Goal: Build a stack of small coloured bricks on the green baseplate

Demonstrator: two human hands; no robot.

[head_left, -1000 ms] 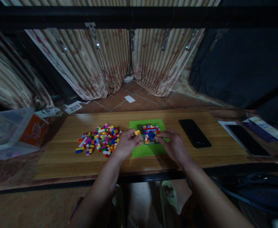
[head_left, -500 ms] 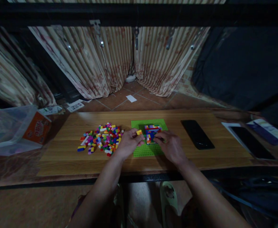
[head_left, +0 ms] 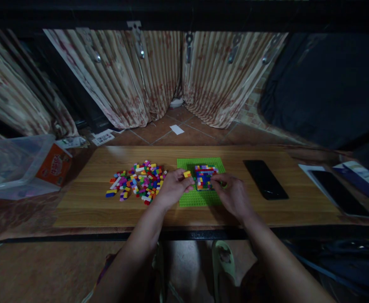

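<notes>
A green studded baseplate (head_left: 189,200) lies on the wooden board, and a low block of many-coloured toy bricks (head_left: 204,177) stands on it. My left hand (head_left: 174,188) is over the plate's left edge, its fingers closed on a yellow toy brick (head_left: 187,174); a bit of green shows by the fingertips. At the right side of the brick block is my right hand (head_left: 231,191), thumb and forefinger pinched together. Whatever sits in that pinch is hidden. A loose pile of coloured bricks (head_left: 146,183) spreads left of my left hand.
On the wooden board (head_left: 86,210), a black phone-like slab (head_left: 265,179) lies to the right. Another dark slab (head_left: 340,192) rests beyond the board's right end. A clear plastic box (head_left: 20,168) with an orange label stands at the left. Curtains (head_left: 159,75) hang behind.
My right hand has shifted slightly right along the brick block, uncovering more of it. The left hand keeps the yellow brick. The whole view has shifted a little.
</notes>
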